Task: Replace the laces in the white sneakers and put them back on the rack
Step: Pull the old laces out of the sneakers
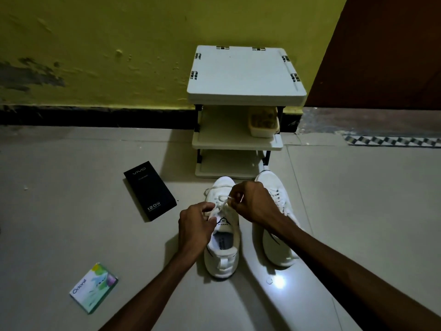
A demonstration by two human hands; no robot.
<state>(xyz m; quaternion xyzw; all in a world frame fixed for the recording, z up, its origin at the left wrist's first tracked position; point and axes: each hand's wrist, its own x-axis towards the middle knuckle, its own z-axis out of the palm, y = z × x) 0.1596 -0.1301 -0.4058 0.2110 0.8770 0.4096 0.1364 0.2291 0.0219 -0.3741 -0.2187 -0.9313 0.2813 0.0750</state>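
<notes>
Two white sneakers stand side by side on the floor, toes toward the rack. The left sneaker (223,254) has a white lace (220,201) over its tongue. My left hand (195,225) grips the shoe's left side near the tongue, fingers curled at the lace. My right hand (250,201) pinches the lace end above the eyelets. The right sneaker (278,244) sits partly under my right forearm, its laces in place. The white three-tier shoe rack (245,91) stands just beyond the shoes against the yellow wall.
A black phone box (149,189) lies on the tiles left of the shoes. A green and white Odonil box (94,287) lies nearer, at the lower left. A beige container (262,125) sits on the rack's middle shelf. A brown door is at the right.
</notes>
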